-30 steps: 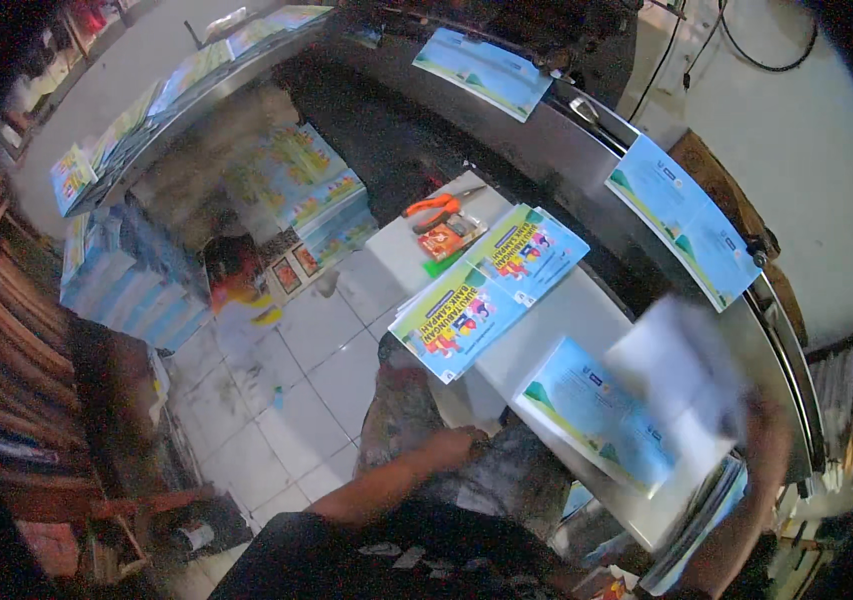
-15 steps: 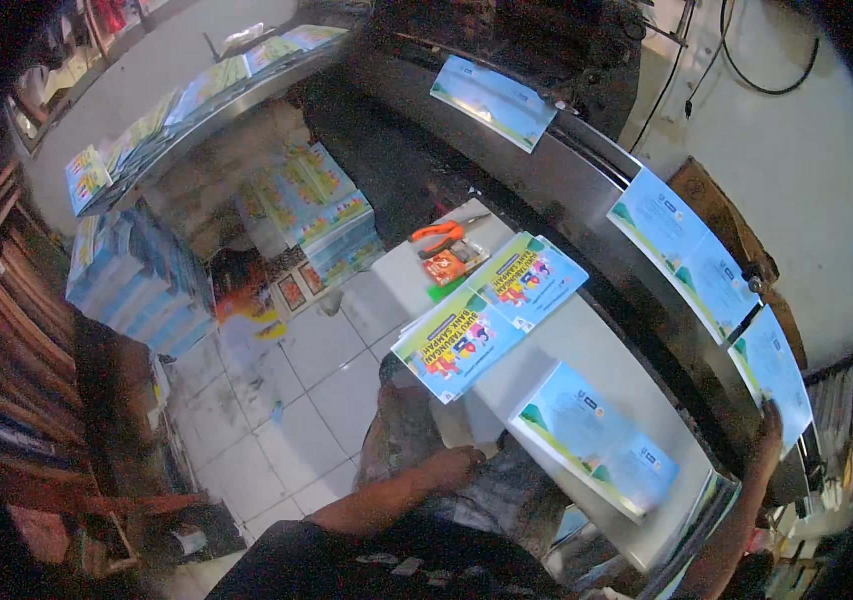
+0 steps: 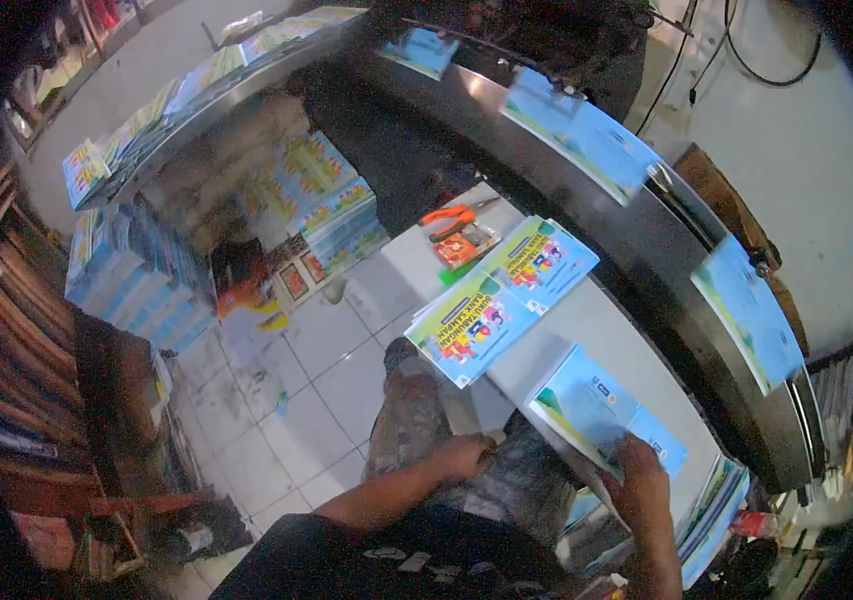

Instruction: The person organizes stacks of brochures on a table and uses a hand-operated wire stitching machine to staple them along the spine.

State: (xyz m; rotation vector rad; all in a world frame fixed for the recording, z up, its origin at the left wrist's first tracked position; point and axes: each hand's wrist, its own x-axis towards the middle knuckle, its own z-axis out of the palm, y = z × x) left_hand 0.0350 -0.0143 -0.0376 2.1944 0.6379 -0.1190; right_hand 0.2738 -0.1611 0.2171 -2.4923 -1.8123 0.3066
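My right hand (image 3: pixel 638 484) is at the lower edge of a light blue booklet (image 3: pixel 586 405) on the pale bench. Its fingers lie over the top and its thumb is by the near edge, closed on the booklet. Over my lap, my left hand (image 3: pixel 468 458) is curled closed; whatever it may hold is hidden. Farther along the bench lies a stack of open booklets with colourful covers (image 3: pixel 486 312), cover side up. Along the dark rail of a machine, opened blue booklets hang in a row, the nearest one (image 3: pixel 749 310) to the right of my right hand.
Orange-handled pliers (image 3: pixel 449 216) and a small orange packet (image 3: pixel 464 246) lie beyond the colourful stack. Tall booklet piles (image 3: pixel 136 280) stand on the tiled floor (image 3: pixel 331 425) at left. More booklets line a far ledge (image 3: pixel 211 90). Sheets (image 3: pixel 711 525) are stacked under the bench's right end.
My right hand has moved left from the rail to the blue booklet on the bench. The booklets on the rail have shifted up and left. My left hand stays nearly in place.
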